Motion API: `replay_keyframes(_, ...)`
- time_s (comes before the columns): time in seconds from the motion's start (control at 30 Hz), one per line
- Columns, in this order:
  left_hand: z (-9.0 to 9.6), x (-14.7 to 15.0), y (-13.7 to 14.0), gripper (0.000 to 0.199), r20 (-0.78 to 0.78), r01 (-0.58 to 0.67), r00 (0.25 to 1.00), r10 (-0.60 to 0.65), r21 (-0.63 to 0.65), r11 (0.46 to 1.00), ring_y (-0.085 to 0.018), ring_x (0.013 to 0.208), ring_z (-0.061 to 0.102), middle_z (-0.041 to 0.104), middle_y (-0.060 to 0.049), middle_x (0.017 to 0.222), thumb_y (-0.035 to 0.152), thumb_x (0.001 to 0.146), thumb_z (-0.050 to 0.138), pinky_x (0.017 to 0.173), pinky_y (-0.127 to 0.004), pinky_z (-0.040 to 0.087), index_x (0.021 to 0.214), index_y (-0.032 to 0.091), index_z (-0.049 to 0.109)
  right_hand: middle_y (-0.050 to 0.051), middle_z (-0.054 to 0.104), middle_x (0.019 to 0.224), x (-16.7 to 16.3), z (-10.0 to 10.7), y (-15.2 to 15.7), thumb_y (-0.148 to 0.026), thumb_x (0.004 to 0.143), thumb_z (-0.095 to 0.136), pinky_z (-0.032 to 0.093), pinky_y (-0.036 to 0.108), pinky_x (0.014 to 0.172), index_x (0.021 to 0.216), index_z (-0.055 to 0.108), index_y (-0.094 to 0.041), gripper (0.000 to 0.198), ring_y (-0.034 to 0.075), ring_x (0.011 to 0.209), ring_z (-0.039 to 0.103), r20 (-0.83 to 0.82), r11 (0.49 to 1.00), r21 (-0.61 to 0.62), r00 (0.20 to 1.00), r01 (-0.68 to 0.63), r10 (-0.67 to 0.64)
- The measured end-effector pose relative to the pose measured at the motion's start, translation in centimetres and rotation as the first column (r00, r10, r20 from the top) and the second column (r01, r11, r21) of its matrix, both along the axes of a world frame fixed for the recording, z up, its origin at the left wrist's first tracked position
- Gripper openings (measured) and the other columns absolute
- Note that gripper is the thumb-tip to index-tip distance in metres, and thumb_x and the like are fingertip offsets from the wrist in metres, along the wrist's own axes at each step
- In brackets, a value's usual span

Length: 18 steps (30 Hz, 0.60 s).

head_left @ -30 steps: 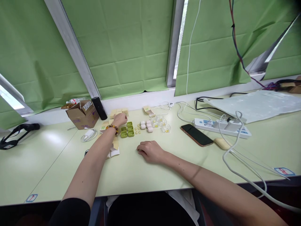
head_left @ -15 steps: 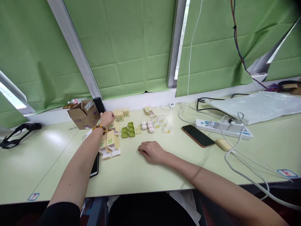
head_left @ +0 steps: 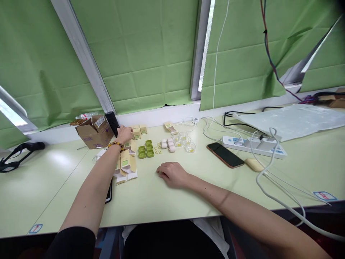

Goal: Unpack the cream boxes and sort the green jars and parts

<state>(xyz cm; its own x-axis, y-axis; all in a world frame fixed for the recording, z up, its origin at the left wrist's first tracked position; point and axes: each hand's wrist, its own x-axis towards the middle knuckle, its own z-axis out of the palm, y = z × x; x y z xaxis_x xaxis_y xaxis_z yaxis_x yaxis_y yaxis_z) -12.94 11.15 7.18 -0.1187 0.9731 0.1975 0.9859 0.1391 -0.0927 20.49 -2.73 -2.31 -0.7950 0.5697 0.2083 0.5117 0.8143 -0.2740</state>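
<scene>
My left hand (head_left: 125, 134) reaches to the back of the table, its fingers closed at the left end of a row of small cream boxes (head_left: 137, 133); it partly covers the box it holds. Under and in front of that wrist stand several opened cream boxes (head_left: 125, 162) with green labels and flaps out. Resting on the tabletop, my right hand (head_left: 174, 174) is loosely curled with nothing visible in it. Between the hands lie green moulded cups (head_left: 146, 151), tiny yellowish pieces (head_left: 158, 150), pale pink lidded pieces (head_left: 171, 144) and clear cups (head_left: 190, 147) with yellow inside.
A cardboard carton (head_left: 94, 133) and black cylinder (head_left: 112, 122) stand at the back left. One opened box (head_left: 170, 127) lies farther back. To the right are a phone (head_left: 225, 154), a power strip (head_left: 253, 146), white cables and a plastic bag (head_left: 293, 120). A dark-edged device (head_left: 109, 194) lies beneath my left forearm.
My left hand has shifted slightly right along the row of small boxes, with its fingers raised a little differently. My right hand stays in place. The view has moved slightly.
</scene>
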Motion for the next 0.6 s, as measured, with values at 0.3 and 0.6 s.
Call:
replay_keyframes(0.3, -2.5, 4.9, 4.7, 0.077, -0.042, 0.057, 0.997, -0.059, -0.034, 0.998, -0.044, 0.146, 0.034, 0.046, -0.027, 0.151, 0.032, 0.089, 0.06, 0.116, -0.056, 0.031, 0.159, 0.017, 0.032, 0.006, 0.078, 0.109, -0.3, -0.4, 0.1, -0.022, 0.099, 0.056, 0.041, 0.029, 0.073, 0.117, 0.072, -0.023, 0.024, 0.022, 0.097, 0.07, -0.024, 1.0, -0.003, 1.0, -0.007, 0.007)
replay_keyframes(0.6, -3.9, 5.7, 6.3, 0.068, -0.059, 0.077, 0.995, -0.083, -0.105, 0.991, -0.045, 0.163, -0.001, 0.021, -0.022, 0.172, 0.026, 0.081, 0.064, 0.127, -0.065, 0.008, 0.147, 0.016, 0.046, 0.007, 0.077, 0.107, -0.3, 0.0, 0.0, -0.024, 0.1, 0.055, 0.04, 0.03, 0.072, 0.119, 0.071, -0.023, 0.025, 0.021, 0.095, 0.069, 0.009, 1.0, 0.014, 1.0, -0.012, 0.012)
